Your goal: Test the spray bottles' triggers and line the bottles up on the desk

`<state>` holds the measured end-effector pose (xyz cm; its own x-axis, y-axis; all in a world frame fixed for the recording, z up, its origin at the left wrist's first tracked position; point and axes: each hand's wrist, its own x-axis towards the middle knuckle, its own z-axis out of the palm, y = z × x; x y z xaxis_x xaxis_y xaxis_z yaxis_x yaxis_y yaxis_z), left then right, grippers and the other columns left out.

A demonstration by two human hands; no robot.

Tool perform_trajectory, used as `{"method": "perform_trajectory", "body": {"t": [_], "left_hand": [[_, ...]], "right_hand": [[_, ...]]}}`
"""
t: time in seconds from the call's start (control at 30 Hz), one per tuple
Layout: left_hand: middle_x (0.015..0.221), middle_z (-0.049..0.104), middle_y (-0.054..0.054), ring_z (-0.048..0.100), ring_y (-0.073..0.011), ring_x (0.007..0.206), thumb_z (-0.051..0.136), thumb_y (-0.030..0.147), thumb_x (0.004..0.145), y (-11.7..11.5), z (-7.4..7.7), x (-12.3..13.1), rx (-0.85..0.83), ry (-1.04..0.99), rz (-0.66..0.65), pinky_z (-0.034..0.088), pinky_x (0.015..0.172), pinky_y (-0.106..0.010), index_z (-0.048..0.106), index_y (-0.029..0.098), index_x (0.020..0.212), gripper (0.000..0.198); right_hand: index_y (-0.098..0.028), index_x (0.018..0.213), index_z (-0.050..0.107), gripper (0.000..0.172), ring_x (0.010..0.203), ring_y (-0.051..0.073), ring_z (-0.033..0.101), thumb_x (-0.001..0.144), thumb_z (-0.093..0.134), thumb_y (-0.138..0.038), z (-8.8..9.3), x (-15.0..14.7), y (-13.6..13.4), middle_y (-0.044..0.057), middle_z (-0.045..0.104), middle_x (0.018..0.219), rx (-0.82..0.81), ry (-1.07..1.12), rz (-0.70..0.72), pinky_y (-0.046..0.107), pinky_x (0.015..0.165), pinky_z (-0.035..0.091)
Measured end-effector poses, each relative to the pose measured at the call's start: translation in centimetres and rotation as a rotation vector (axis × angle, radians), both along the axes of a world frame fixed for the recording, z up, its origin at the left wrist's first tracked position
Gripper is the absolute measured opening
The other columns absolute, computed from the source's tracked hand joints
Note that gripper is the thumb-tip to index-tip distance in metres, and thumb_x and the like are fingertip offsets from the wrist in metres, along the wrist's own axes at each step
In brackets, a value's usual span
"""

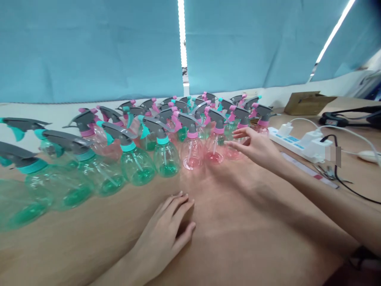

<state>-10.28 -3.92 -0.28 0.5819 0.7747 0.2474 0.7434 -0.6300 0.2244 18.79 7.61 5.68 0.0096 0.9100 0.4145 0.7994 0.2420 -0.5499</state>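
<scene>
My left hand [170, 224] rests on the wooden table with its fingers loosely apart and nothing in it. My right hand [253, 145] is raised at the right end of the bottles, thumb and fingers apart. It hides part of a pink spray bottle [233, 153]; whether it touches that bottle I cannot tell. Just left of it stand two more pink spray bottles, a nearer one [192, 153] and one beside it [214, 150]. Green spray bottles [166, 159] with turquoise collars and grey trigger heads continue the front row to the left. Several more bottles stand behind.
A white power strip [293, 142] with plugged-in chargers and cables lies on the right. Behind it are an open cardboard box [309, 103] and a black strap-like object [351, 117]. Small metal tools [329, 172] lie by the strip. A blue curtain [119, 47] hangs behind the table [226, 238].
</scene>
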Motion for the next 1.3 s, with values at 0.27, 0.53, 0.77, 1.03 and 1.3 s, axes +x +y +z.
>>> {"method": "perform_trajectory", "body": {"t": [0.27, 0.53, 0.77, 1.03, 1.3], "left_hand": [[0.128, 0.058, -0.007, 0.051, -0.0268, 0.122, 0.049, 0.03, 0.093, 0.1, 0.1, 0.0, -0.003, -0.043, 0.023, 0.045, 0.099, -0.044, 0.051, 0.022, 0.126, 0.034], [0.122, 0.058, -0.005, 0.058, -0.0245, 0.11, 0.047, 0.029, 0.095, 0.5, 0.6, 0.7, -0.04, -0.11, 0.074, 0.048, 0.093, -0.041, 0.05, 0.027, 0.121, 0.027], [0.117, 0.059, -0.005, 0.058, -0.0238, 0.108, 0.046, 0.027, 0.094, 1.5, 1.0, 2.9, -0.078, -0.178, 0.156, 0.047, 0.09, -0.04, 0.052, 0.024, 0.117, 0.024], [0.133, 0.047, -0.009, 0.046, -0.0254, 0.123, 0.057, 0.033, 0.09, 2.7, 0.5, 7.8, -0.095, -0.32, 0.155, 0.038, 0.101, -0.044, 0.037, 0.022, 0.133, 0.049], [0.14, 0.04, -0.015, 0.04, -0.0342, 0.128, 0.069, 0.043, 0.078, 2.0, 0.0, 10.7, -0.063, -0.469, 0.122, 0.036, 0.1, -0.056, 0.02, 0.024, 0.142, 0.084]], "right_hand": [[-0.009, 0.133, 0.046, 0.077, 0.117, 0.033, 0.056, 0.075, 0.061, -0.058, -0.7, -2.7, 2.4, 0.016, 0.058, 0.132, 0.012, -0.007, 0.033, 0.044, 0.093, 0.046], [-0.015, 0.115, 0.058, 0.054, 0.095, 0.033, 0.065, 0.079, 0.056, -0.055, -1.1, -2.7, 3.2, 0.014, 0.067, 0.109, -0.032, -0.04, 0.053, 0.043, 0.076, 0.049], [-0.017, 0.107, 0.055, 0.053, 0.091, 0.031, 0.064, 0.078, 0.055, -0.06, -0.9, -1.5, 0.4, 0.013, 0.067, 0.104, -0.051, -0.068, 0.086, 0.041, 0.071, 0.047], [-0.021, 0.092, 0.053, 0.053, 0.069, 0.025, 0.063, 0.077, 0.049, -0.071, 0.0, -0.3, -5.4, 0.006, 0.065, 0.085, -0.066, -0.134, 0.147, 0.035, 0.056, 0.039], [-0.022, 0.094, 0.059, 0.042, 0.066, 0.022, 0.061, 0.078, 0.058, -0.061, 1.9, -0.3, -9.8, 0.005, 0.066, 0.081, -0.047, -0.217, 0.239, 0.032, 0.053, 0.039]]}}
